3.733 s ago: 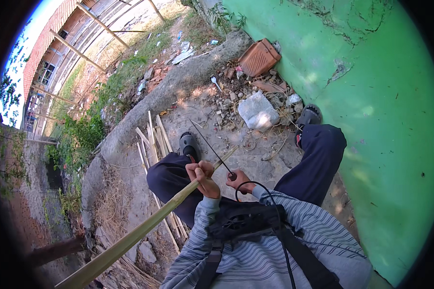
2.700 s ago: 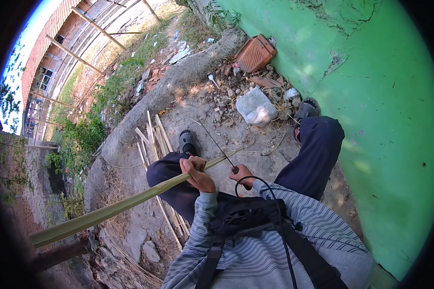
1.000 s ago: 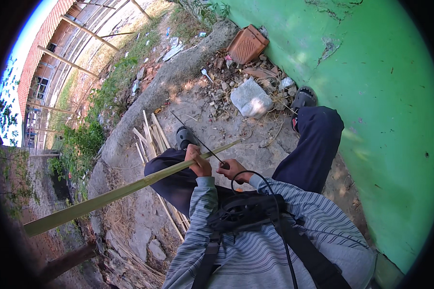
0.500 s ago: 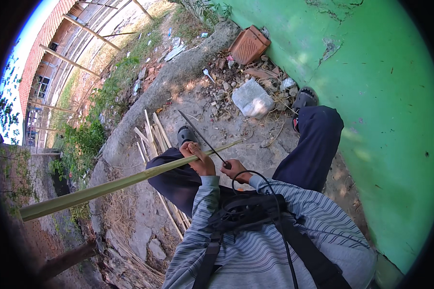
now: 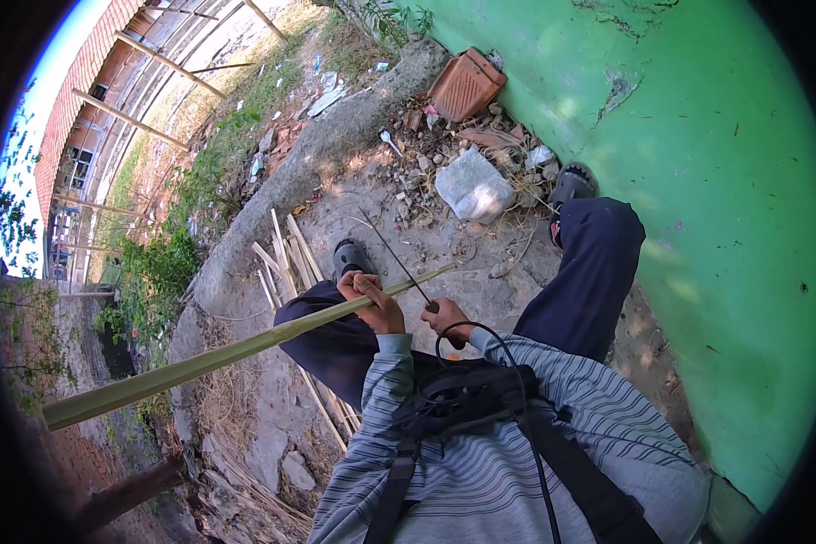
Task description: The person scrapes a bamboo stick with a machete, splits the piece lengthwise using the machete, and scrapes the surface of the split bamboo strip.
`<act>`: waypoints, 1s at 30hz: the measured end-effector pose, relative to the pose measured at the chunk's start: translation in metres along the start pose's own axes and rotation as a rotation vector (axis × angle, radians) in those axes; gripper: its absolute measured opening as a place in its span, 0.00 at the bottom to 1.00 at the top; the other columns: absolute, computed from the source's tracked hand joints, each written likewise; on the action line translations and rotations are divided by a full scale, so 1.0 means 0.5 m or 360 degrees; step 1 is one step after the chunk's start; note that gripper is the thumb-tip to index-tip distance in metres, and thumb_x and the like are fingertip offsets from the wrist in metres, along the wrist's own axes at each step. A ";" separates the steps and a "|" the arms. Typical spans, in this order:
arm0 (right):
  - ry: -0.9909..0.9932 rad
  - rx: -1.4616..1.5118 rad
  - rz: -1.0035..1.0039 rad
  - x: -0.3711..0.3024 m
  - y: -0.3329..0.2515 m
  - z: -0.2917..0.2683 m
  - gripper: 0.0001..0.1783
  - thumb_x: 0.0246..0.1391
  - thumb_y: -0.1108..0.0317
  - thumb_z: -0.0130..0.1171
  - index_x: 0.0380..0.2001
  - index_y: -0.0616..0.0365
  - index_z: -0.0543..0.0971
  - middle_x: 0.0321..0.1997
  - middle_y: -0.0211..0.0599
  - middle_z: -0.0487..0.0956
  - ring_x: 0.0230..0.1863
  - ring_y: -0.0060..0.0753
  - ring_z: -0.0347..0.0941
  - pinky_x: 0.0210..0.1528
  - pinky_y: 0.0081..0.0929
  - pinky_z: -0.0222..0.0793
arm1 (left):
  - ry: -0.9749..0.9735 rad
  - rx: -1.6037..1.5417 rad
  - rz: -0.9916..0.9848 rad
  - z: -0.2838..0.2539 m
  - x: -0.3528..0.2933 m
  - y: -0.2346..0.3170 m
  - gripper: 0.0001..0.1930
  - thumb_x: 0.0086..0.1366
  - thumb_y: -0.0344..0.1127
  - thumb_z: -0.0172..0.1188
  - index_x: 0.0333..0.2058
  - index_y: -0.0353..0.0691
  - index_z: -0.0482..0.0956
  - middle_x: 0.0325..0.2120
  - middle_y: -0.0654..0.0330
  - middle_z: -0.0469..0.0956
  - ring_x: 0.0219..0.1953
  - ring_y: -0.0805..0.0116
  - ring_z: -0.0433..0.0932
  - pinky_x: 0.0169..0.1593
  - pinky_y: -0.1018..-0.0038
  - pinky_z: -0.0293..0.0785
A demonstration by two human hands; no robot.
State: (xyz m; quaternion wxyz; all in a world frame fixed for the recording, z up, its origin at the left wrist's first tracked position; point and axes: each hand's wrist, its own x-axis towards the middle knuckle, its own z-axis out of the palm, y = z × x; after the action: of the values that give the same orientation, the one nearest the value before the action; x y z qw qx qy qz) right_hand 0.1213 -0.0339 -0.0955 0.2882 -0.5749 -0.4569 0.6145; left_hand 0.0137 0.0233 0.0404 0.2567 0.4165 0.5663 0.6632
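The left hand (image 5: 372, 299) grips a long green bamboo stick (image 5: 218, 358) tight. The right hand (image 5: 444, 317) is closed around a thin dark blade (image 5: 394, 258) crossing it

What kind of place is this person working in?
Probably an outdoor yard beside a building: a green painted wall, bare ground with rubble and a broken brick, and a brick building behind weeds.
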 end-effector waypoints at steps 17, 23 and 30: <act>-0.0029 -0.0062 0.0141 0.047 0.091 -0.048 0.17 0.54 0.57 0.63 0.23 0.60 0.79 0.18 0.30 0.76 0.18 0.25 0.70 0.22 0.29 0.65 | -0.0311 0.0256 -0.0045 -0.009 0.011 0.007 0.12 0.76 0.40 0.57 0.46 0.36 0.71 0.25 0.67 0.66 0.24 0.81 0.63 0.29 0.82 0.59; -0.0106 0.0459 0.0193 0.058 0.089 -0.055 0.10 0.52 0.68 0.66 0.22 0.54 0.75 0.17 0.23 0.72 0.15 0.20 0.64 0.18 0.26 0.58 | -0.1114 0.0688 0.0330 -0.011 0.079 0.052 0.11 0.65 0.41 0.71 0.31 0.39 0.84 0.21 0.65 0.71 0.22 0.76 0.67 0.27 0.76 0.61; -0.0219 0.0251 0.0030 0.065 0.078 -0.062 0.13 0.44 0.62 0.67 0.21 0.59 0.77 0.18 0.28 0.75 0.19 0.23 0.70 0.24 0.31 0.66 | -0.0824 -0.0611 -0.0532 0.013 0.092 -0.047 0.28 0.81 0.53 0.42 0.22 0.42 0.65 0.20 0.69 0.58 0.21 0.76 0.54 0.27 0.74 0.50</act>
State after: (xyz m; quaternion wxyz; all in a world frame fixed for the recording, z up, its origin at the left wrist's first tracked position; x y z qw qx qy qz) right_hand 0.1523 -0.0142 -0.1422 0.2946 -0.5112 -0.4202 0.6894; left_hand -0.0078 0.0693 0.0298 0.5700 0.4164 0.4080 0.5790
